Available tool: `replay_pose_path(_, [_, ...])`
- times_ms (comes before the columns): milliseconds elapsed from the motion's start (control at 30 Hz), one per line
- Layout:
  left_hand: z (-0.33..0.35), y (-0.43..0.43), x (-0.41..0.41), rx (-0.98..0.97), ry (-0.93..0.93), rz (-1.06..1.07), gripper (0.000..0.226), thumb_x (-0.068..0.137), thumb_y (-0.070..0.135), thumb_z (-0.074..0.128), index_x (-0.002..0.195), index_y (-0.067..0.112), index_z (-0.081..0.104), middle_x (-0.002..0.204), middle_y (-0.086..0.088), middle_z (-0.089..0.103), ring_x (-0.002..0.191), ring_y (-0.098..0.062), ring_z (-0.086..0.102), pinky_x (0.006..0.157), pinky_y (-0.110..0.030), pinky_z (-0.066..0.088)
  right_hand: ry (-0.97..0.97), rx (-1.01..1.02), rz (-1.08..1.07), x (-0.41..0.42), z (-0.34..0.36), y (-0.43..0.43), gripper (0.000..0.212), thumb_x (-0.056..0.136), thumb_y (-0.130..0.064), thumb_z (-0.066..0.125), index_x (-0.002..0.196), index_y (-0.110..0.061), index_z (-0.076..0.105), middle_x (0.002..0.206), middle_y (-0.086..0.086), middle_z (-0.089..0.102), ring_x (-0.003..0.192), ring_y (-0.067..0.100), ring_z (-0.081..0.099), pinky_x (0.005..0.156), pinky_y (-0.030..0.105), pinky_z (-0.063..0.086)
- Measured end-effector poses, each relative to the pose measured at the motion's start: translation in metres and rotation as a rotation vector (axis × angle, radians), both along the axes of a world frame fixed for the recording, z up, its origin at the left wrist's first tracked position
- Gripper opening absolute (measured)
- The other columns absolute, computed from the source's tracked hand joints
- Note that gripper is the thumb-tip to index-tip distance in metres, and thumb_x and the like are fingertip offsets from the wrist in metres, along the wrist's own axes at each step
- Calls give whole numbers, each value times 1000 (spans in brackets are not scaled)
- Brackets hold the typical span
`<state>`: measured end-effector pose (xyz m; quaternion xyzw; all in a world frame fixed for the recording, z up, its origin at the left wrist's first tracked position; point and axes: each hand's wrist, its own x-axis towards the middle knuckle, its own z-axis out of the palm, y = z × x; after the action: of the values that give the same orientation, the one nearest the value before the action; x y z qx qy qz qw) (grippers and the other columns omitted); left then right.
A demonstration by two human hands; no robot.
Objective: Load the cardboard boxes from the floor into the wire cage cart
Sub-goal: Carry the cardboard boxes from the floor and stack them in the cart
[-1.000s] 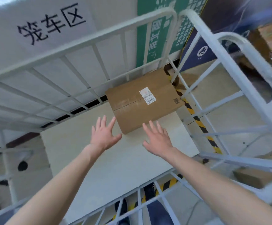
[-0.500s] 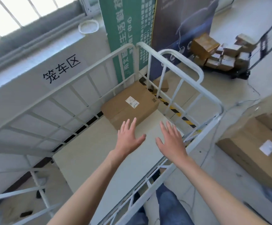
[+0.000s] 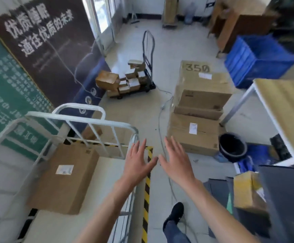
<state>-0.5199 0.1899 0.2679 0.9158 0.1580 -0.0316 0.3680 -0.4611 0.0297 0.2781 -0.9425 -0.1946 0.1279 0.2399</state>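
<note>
A blue crate (image 3: 258, 58) sits beyond a wooden-topped table (image 3: 286, 109) (black bucket (image 3: 233, 147) beside its leg).

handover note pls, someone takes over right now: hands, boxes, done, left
Left hand and right hand: both open, empty, raised above the floor just past the cart's side rail.
Done: one labelled cardboard box sits inside the wire cage cart, in its far corner.
Left: the stack of boxes on the floor ahead; the nearest, with a white label, looks like the next pick. The box marked 350 lies at the far end.
</note>
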Motion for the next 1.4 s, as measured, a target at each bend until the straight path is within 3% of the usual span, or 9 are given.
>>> replay_pose_path(233, [-6,-91,123,-129,31,-79,83,93,55,56,160,32,12,167,-2,12,154,-18,6,123,-42,14,40,26,-184,101,-13,-103,72,101,-51,40,160,-36,2,169,-2,-2,155,23,1,123,45,12])
replay_pose_path(400, [-13,-124,168,-239,31,-78,84,90,64,54,159,35,15,167,2,16,153,-16,10,120,-41,16,62,64,-267,137,-25,-135,72,101,-51,41,160,-36,3,169,-2,-6,155,25,3,123,44,17])
replay_pose_path(567, [-45,-141,221,-276,70,-112,83,91,60,56,159,32,17,166,2,18,152,-14,11,118,-35,14,117,49,-326,175,-52,-153,73,101,-51,43,159,-38,1,168,-3,-10,155,24,4,121,45,21])
replay_pose_path(800, [-110,-136,320,-341,226,-123,86,90,60,58,159,28,18,165,-3,20,152,-21,13,120,-43,20,221,28,-431,255,-96,-172,77,101,-49,46,159,-39,-3,167,-9,-14,154,18,2,119,44,19])
replay_pose_path(900, [-132,-128,375,-351,347,-117,87,91,58,59,159,22,18,164,-8,24,151,-26,18,120,-44,22,266,16,-508,297,-109,-180,78,101,-43,49,160,-35,-2,167,-10,-15,154,14,0,118,35,14])
replay_pose_path(1000, [-155,-119,437,-331,432,-125,87,90,56,59,159,21,19,163,-10,26,150,-28,20,120,-47,24,297,15,-587,346,-128,-189,79,101,-43,50,160,-35,-1,167,-12,-12,153,10,1,116,30,11])
replay_pose_path(1233, [-225,-107,541,-238,534,-145,86,88,54,62,158,20,26,159,-12,34,147,-31,27,117,-48,28,416,43,-715,437,-194,-198,78,101,-39,51,161,-33,2,169,-7,1,154,13,3,121,42,13])
replay_pose_path(1400, [-322,-100,580,-249,623,-46,86,87,53,65,156,18,28,156,-13,38,144,-31,33,116,-48,31,539,41,-803,480,-284,-218,76,98,-42,52,159,-37,7,161,-1,30,146,21,32,112,48,36])
